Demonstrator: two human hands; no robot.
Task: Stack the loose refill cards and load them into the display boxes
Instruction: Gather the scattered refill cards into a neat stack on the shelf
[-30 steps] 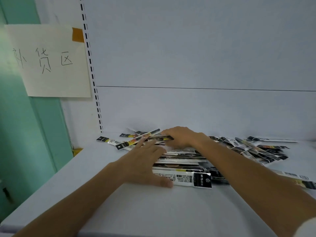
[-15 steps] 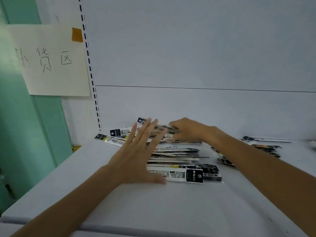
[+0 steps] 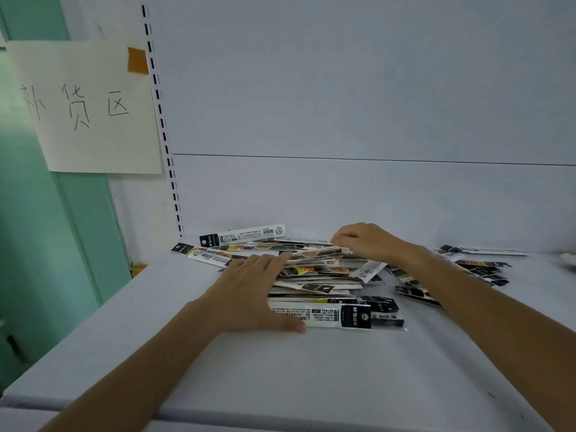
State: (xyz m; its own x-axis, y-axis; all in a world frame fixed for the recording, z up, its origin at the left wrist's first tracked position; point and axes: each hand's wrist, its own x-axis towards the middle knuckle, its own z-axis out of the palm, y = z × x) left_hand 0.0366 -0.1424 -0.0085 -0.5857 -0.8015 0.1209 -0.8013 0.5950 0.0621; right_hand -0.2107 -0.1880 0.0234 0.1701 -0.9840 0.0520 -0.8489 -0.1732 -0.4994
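Nearest me, my left hand has dropped flat, fingers straight, squaring the left end of the refill cards piled on the shelf. Beyond, my right hand curls over the far cards; I cannot tell if it grips. Stray cards remain rightward, so stacking is unfinished.

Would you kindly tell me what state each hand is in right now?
Left hand: open, flat on the pile of long black-and-white refill cards.
Right hand: curled over the pile's far edge; grip cannot be told.
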